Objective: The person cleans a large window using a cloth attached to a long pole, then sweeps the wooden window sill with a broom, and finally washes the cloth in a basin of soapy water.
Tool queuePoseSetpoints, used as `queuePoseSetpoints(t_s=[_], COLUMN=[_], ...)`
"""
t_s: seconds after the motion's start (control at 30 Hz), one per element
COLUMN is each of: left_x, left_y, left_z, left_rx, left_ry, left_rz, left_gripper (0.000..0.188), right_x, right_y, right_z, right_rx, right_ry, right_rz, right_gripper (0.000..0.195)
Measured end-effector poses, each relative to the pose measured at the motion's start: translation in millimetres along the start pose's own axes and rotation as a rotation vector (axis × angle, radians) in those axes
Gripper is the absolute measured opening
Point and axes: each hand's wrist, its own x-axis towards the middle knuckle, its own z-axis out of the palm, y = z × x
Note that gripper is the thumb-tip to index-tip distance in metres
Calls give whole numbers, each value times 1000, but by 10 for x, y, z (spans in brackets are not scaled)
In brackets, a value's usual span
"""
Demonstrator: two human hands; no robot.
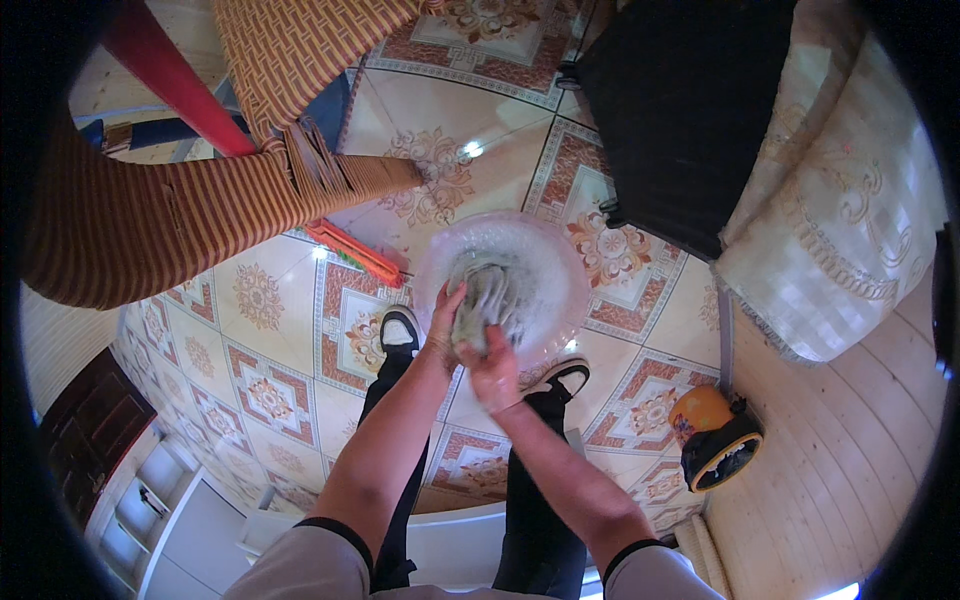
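A round, pinkish translucent basin point(572, 300) of foamy water stands on the tiled floor between and beyond my feet. Over its near left part I hold a wet, bunched greyish-green cloth point(487, 289). My left hand point(448, 319) grips the cloth along its left side, fingers pointing up. My right hand point(491, 371) is at the lower end of the cloth, slightly blurred, with its fingers closed against it. White suds lie on the water to the right of the cloth.
A woven rattan chair point(150, 225) stands at the left, with an orange-red plastic object point(356, 253) on the floor beside it. A black cloth-covered piece point(682, 112) and a whitish tablecloth point(840, 202) are at the upper right. An orange bin point(697, 416) with a black liner is at the right.
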Motion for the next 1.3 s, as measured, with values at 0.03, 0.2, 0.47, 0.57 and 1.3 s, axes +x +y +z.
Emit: queuePoseSetpoints(t_s=[0.03,0.2,0.47,0.57,1.3], left_x=[-18,-37,-362,-501,-191], left_y=[-46,-327,-86,134,-329], left_z=[129,-326,392,232,114], left_rx=[-9,180,50,30,41], left_ry=[-40,4,40,181,57], left_rz=[-11,39,-111,4,28], left_gripper=[40,32,36,48,35], right_x=[-42,346,1117,870,525], right_y=[-45,-178,866,321,-264], right_z=[71,223,-605,-668,-123], right_rx=[-83,-552,-113,620,-432], right_ry=[21,296,312,423,241], right_rz=[33,-87,358,810,434], right_gripper=[28,35,37,37,63])
